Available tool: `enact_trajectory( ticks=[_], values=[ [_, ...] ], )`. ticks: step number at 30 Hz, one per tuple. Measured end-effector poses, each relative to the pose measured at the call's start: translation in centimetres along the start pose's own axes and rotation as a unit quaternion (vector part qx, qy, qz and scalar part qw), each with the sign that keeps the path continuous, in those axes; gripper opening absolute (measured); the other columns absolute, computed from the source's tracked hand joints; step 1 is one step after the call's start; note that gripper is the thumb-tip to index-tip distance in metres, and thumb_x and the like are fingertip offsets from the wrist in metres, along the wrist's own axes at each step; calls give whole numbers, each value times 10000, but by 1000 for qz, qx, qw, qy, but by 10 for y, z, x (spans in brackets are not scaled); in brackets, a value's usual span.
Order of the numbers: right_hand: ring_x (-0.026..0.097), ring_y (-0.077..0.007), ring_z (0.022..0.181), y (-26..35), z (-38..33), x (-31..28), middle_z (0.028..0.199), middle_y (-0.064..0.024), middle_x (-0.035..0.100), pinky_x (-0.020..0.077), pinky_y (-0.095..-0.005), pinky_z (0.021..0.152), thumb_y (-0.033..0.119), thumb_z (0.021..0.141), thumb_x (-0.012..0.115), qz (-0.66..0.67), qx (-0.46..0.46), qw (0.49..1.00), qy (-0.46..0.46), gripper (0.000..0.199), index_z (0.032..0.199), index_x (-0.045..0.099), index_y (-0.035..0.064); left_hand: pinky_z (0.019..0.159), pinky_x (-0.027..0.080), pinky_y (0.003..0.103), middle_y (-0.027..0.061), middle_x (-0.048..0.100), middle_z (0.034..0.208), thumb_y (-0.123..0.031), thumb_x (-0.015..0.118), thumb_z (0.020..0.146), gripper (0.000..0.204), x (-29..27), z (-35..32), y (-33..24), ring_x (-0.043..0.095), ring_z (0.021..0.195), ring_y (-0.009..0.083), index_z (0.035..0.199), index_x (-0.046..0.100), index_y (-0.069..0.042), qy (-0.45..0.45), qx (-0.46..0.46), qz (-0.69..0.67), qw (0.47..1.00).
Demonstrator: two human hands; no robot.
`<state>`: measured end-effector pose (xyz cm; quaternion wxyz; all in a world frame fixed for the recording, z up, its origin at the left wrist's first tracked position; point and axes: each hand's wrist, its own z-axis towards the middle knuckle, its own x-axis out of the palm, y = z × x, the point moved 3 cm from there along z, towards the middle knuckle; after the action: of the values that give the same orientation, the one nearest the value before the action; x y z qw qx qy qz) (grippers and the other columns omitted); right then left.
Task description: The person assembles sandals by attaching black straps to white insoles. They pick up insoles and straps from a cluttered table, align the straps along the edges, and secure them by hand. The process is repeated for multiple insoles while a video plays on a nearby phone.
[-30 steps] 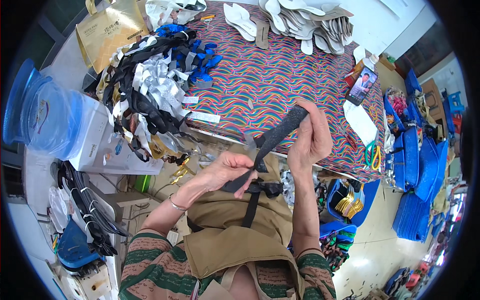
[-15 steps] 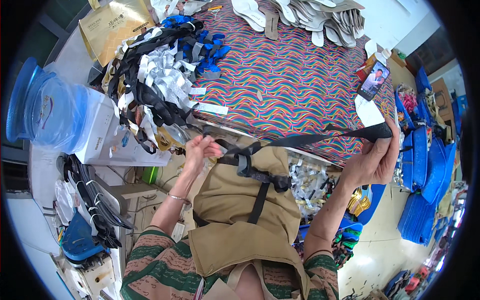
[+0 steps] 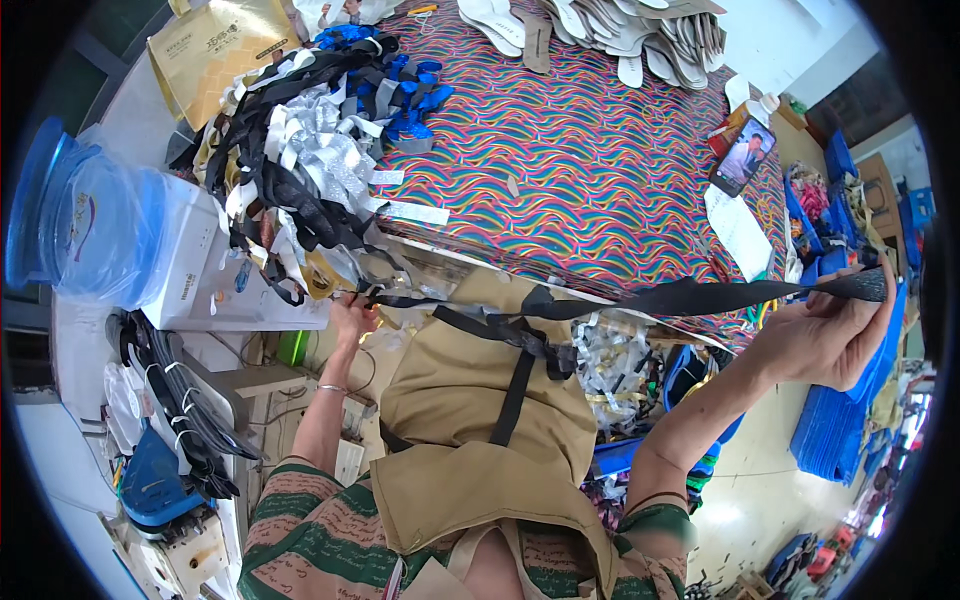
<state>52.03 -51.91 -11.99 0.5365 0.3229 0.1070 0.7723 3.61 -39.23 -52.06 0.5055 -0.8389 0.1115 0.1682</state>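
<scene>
1. Blue-lidded clear tub (image 3: 85, 235) sits off the table's left edge, on a white box (image 3: 215, 275).
2. Dark cables (image 3: 175, 400) hang below the box, beside a blue item (image 3: 150, 480).
3. Pile of black, silver and blue straps (image 3: 310, 170) covers the table's left edge, spilling over the near-left corner.
4. Left hand (image 3: 352, 318) is at the near-left corner under the pile, fingers curled closed, pinching one end of the black strap (image 3: 700, 297).
5. Strap runs taut from the left hand to the right hand, along and just in front of the table's near edge, above the tan apron (image 3: 480, 400).
6. Table (image 3: 580, 170) has a rainbow wave-pattern cover; small white tag (image 3: 410, 212) lies near the pile.
7. White insoles (image 3: 610, 30) are stacked at the far edge.
8. Phone (image 3: 743, 156) stands near the far-right corner, white paper (image 3: 738, 230) just below it at the right edge.
9. Right hand (image 3: 830, 340) is off the table's right edge, raised, thumb and fingers closed on the strap's other end.
10. Blue bags (image 3: 840, 420) are stacked on the floor under the right hand.
</scene>
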Motion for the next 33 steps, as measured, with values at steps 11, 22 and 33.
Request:
enact_trajectory(
  ticks=[11,22,33],
  values=[
    [459,-78,540,4,-12,-6,692,-72,553,341,-155,480,152,992,511,92,38,993,65,263,1115,591,-67,857,477,342,141,687,974,-299,584,968,346,153,-145,-197,634,946,236,1061,683,19,301,349,1,887],
    [447,-152,536,23,7,-77,647,-67,468,337,-262,456,399,997,522,-84,-66,994,-4,392,1067,543,14,749,480,232,17,679,860,-217,597,975,238,219,-184,-185,612,820,80,949,677,6,437,25,-216,873],
    [443,-123,544,0,14,-142,638,-76,497,310,-230,480,178,993,442,-225,-70,965,-112,297,1029,610,-64,667,603,393,116,684,855,-228,482,1024,249,151,-135,-161,697,751,229,938,595,-23,190,-6,-408,893]
  ],
)
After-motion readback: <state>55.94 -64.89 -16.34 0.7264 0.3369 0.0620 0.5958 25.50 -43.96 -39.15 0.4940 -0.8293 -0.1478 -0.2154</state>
